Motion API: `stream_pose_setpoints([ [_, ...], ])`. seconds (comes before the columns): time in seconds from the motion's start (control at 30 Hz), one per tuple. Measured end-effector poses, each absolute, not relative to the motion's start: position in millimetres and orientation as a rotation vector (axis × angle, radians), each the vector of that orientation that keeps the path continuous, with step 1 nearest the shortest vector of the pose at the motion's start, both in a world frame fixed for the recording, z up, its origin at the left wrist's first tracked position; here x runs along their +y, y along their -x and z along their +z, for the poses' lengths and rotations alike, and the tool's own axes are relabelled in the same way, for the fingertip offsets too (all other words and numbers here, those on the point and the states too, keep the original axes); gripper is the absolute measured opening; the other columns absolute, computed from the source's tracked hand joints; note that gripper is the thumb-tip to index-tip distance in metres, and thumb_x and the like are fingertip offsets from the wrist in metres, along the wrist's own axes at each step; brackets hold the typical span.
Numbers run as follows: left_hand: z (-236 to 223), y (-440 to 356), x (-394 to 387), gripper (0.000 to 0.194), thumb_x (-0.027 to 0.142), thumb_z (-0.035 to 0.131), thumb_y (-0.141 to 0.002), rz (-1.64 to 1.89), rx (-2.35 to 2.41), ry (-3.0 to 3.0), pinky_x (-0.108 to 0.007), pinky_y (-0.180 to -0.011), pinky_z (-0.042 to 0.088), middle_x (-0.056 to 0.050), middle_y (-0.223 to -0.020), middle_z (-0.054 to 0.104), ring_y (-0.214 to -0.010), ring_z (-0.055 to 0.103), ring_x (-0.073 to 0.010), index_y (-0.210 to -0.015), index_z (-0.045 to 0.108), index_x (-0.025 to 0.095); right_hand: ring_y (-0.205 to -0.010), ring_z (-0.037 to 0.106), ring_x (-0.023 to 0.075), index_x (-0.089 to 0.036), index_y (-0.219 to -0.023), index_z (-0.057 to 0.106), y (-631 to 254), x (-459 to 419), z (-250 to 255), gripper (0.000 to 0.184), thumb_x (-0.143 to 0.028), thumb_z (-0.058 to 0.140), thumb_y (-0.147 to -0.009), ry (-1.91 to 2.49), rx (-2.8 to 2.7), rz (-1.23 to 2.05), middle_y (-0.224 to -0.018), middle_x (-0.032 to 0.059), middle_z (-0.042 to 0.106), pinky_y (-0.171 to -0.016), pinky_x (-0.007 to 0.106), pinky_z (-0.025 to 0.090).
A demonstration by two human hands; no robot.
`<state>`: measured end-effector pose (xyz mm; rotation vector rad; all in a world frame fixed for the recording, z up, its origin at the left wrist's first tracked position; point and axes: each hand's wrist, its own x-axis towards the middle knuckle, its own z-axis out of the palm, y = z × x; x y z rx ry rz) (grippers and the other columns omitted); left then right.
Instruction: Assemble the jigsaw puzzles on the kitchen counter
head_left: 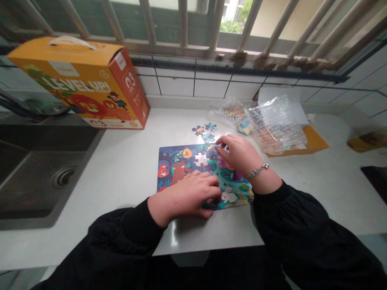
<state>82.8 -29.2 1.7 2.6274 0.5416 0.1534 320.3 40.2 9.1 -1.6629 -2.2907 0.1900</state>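
Note:
A jigsaw puzzle (228, 196) with a bear, a white rabbit and a forest scene lies on the counter, mostly assembled. Near its upper middle is a gap (201, 159) through which the pale surface shows. My left hand (193, 192) rests over the lower part with bent fingers, its thumb at the bottom edge, holding the puzzle. At the upper edge, thumb and forefinger of my right hand (237, 153) pinch together at a puzzle piece (211, 148), partly hidden by the fingertips. Just beyond the puzzle lie a few loose pieces (208, 137).
An orange puzzle box (81, 88) with a handle stands at the back left, beside a dark sink (27, 173). Clear plastic packaging (269, 117) with pieces and an open yellow-edged box (316, 139) sit at the back right. A tiled wall (177, 85) and barred window (183, 24) bound the counter.

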Motion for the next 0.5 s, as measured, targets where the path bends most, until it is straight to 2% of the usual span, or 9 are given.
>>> stream_pose_setpoints([
  [0.1, -1.4, -80.5, -27.1, 0.031, 0.031, 0.085, -0.089, 0.18, 0.569, -2.625, -0.042, -0.094, 0.046, -0.006, -0.122, 0.07, -0.118, 0.064, -0.0294, -0.118, 0.074, 0.028, -0.103, 0.073, 0.0305, -0.019, -0.126, 0.076, -300.0, 60.1, 10.9, 0.031, -0.042, 0.067, -0.106, 1.771, -2.31, 0.113, -0.118, 0.0163, 0.08, -0.091, 0.041, 0.055],
  [0.2, -3.8, -79.3, -24.7, 0.029, 0.03, 0.085, -0.09, 0.206, 0.594, -2.613, -0.043, -0.099, 0.047, -0.006, -0.123, 0.07, -0.119, 0.065, -0.0293, -0.117, 0.075, 0.028, -0.104, 0.074, 0.0327, -0.015, -0.137, 0.07, -280.8, 79.7, 6.6, 0.045, -0.045, 0.071, -0.103, 1.921, -2.308, 0.036, -0.121, 0.0206, 0.079, -0.091, 0.042, 0.056],
  [0.37, -0.4, -80.5, -22.7, 0.024, 0.031, 0.083, -0.092, 0.192, 0.581, -2.584, -0.041, -0.098, 0.047, -0.007, -0.123, 0.071, -0.119, 0.065, -0.029, -0.114, 0.075, 0.026, -0.111, 0.072, 0.0346, -0.013, -0.136, 0.07, -261.2, 103.6, -3.9, 0.047, -0.046, 0.069, -0.103, 1.955, -2.256, -0.014, -0.128, 0.0229, 0.076, -0.097, 0.044, 0.055],
  [0.5, 3.0, -81.2, -23.3, 0.022, 0.031, 0.082, -0.093, 0.18, 0.591, -2.594, -0.043, -0.098, 0.047, -0.008, -0.124, 0.072, -0.118, 0.064, -0.0294, -0.112, 0.074, 0.024, -0.115, 0.069, 0.0366, -0.011, -0.13, 0.076, -252.4, 116.8, -7.9, 0.05, -0.054, 0.069, -0.104, 1.954, -2.249, 0.053, -0.133, 0.0244, 0.071, -0.102, 0.047, 0.054],
])
